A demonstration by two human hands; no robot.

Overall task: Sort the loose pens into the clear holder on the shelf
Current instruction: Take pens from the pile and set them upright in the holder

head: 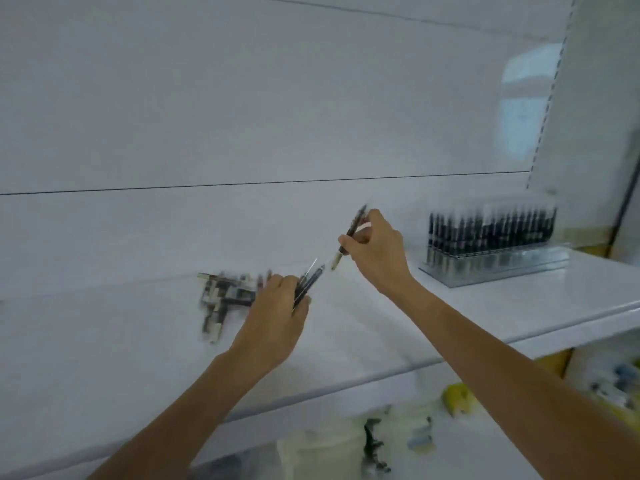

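A pile of loose dark pens (221, 299) lies on the white shelf (381, 327), left of centre. My left hand (277, 313) is beside the pile and grips a couple of dark pens (310, 282) that stick out up and to the right. My right hand (375, 247) is raised above the shelf and pinches one dark pen (349, 233), tilted, with its pale end pointing down. The clear holder (491, 268) stands at the right of the shelf, with a row of upright dark pens (491, 230) in it. The picture is blurred by motion.
A white back panel rises behind the shelf, and a slotted white upright (547, 109) stands at the right. Below the shelf's front edge (346, 386) a lower level holds blurred yellow, white and dark goods (453, 400).
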